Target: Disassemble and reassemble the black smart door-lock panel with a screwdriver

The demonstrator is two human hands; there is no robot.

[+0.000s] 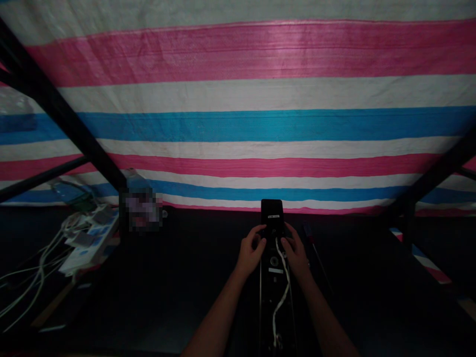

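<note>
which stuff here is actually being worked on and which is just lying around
In hand:
- long black device, lying flat on the dark table
- white cable running along it
- left hand and right hand, fingers on its upper part

Lying about:
- power strip with white cords, far left
- thin tool, right of the device
- striped tarp behind

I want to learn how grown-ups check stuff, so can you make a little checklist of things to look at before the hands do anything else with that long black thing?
1. Left hand on the long black device: ok, its fingers rest on the device's left edge.
2. Right hand on the device: ok, it touches the right edge.
3. White cable free of the fingers: cannot tell, its top end runs right between both hands.
4. Device lying flat on the dark table: ok, it looks flat.
5. Screwdriver out of the way: ok, it lies to the right, apart from the hands.
6. Enough light: not ok, the table is very dim.
</note>
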